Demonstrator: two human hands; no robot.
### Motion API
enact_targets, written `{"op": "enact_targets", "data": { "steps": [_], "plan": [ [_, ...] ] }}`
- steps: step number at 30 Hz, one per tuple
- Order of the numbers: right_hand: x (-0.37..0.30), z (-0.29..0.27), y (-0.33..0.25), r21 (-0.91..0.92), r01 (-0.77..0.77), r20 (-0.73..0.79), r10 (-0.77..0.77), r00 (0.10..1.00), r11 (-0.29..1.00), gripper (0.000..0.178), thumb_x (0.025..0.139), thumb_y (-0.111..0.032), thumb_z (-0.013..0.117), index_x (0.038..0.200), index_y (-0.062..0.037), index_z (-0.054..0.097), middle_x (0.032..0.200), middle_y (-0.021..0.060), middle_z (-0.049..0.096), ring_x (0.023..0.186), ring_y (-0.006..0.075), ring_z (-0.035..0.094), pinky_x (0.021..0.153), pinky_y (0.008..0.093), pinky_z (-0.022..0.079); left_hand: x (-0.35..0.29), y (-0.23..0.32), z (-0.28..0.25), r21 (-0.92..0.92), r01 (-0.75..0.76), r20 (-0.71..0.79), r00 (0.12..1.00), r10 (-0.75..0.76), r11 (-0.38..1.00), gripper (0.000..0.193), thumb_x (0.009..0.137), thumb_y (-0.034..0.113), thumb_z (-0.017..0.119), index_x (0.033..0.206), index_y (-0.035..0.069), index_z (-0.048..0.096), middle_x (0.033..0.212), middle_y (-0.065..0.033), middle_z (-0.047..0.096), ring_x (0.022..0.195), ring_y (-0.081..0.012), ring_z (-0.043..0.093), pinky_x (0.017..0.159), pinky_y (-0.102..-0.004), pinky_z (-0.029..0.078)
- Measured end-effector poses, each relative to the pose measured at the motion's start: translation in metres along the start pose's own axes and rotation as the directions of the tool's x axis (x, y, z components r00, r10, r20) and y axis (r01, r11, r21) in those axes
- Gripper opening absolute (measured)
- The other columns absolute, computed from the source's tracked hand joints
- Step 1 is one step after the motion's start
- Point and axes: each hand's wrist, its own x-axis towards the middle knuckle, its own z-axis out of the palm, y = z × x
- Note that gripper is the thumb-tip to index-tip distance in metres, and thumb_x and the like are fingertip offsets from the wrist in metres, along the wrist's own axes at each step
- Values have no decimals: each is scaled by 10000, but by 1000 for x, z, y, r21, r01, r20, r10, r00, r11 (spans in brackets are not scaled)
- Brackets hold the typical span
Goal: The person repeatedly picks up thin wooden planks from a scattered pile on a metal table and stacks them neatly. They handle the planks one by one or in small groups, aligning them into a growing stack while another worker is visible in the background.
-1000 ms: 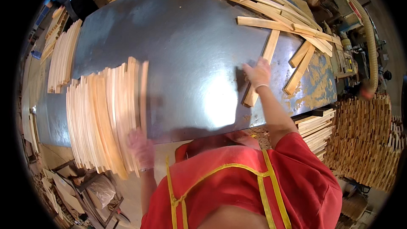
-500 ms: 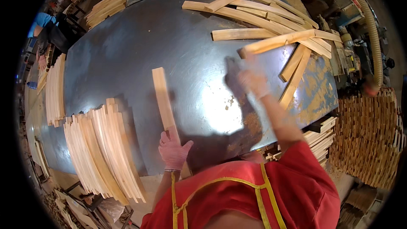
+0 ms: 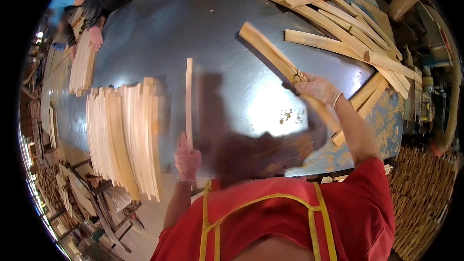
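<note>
My left hand [image 3: 187,159], in a pale pink knit glove, is closed round the near end of a narrow wooden strip [image 3: 189,96], which points away from me with its thin edge up. My gloved right hand [image 3: 319,89] grips a longer wooden slat [image 3: 270,50] around its middle. That slat slants from far left to near right over the metal table [image 3: 164,34], and a dark knot mark shows beside my fingers. Just left of my left hand lies a row of wooden strips [image 3: 123,135] packed side by side.
Loose slats [image 3: 338,43] lie crisscrossed at the far right. At the far left a co-worker's gloved hand [image 3: 96,38] rests on a smaller bundle of strips [image 3: 82,70]. Stacked wood [image 3: 420,198] stands right of the table, below a ribbed hose [image 3: 454,92].
My right hand has drawn a slat away from the loose pile, toward me. The strip in my left hand has turned onto its edge. The co-worker's hand has come onto the far-left bundle.
</note>
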Motion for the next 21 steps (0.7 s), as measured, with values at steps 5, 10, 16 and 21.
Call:
{"op": "enact_targets", "data": {
  "steps": [5,10,16,21],
  "plan": [
    [-11,116,2,537,-128,270,-27,962,834,616,834,16,756,1408,-40,539,1144,142,688,951,273,726,866,460,668,-19,-126,-37,550,-76,-260,931,257,832,765,831,164,692,1572,94,516,1605,-166,502,1492,-398,460,1226,-581,364],
    [-14,196,26,636,-117,209,-25,978,763,578,806,52,720,1353,-36,556,1145,155,688,959,293,729,868,481,666,-29,-158,-79,624,34,-232,962,144,781,765,888,269,745,1586,88,491,1632,-151,472,1541,-394,385,1264,-596,297],
    [-12,270,46,835,22,111,-207,972,550,475,848,9,730,1307,-23,612,1139,159,698,989,336,725,963,512,632,-52,-46,-23,-362,-210,305,894,328,908,612,962,274,730,1499,43,546,1413,-146,628,1264,-301,621,1064,-417,512],
    [-71,314,128,-440,359,78,-363,928,823,432,1025,-14,591,1456,-37,614,1270,151,706,1227,244,658,1007,417,551,-66,-30,53,-592,640,805,458,376,489,500,1019,164,716,1498,84,596,1304,-79,706,1166,-219,677,1025,-370,550]
  ]
}}
